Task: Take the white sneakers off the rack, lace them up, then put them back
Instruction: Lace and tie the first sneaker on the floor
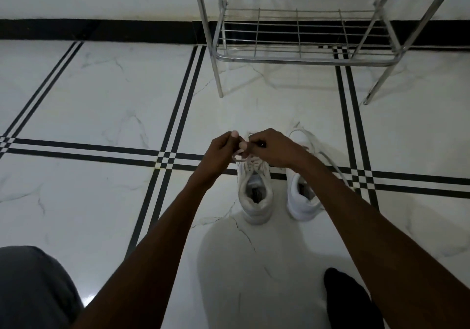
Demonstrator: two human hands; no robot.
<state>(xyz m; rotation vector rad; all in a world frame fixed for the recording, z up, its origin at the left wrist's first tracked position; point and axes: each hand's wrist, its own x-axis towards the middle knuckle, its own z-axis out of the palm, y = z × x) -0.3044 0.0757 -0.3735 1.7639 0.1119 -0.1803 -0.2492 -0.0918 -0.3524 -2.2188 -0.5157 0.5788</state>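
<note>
Two white sneakers stand side by side on the floor, heels toward me. My left hand (220, 150) and my right hand (270, 148) meet over the front of the left sneaker (255, 196), each pinching part of its white lace (240, 156), which forms a small loop between them. The right sneaker (301, 199) stands next to it, partly hidden by my right forearm. Its loose lace (330, 162) trails out over the floor to the right. Both sneakers' toes are hidden behind my hands.
A chrome wire shoe rack (300, 60) stands against the wall just beyond the sneakers, with nothing on its lower shelf. The floor is white marble tile with black stripes. My grey-clad knee (33, 288) is at lower left, a dark foot (353, 303) at lower right.
</note>
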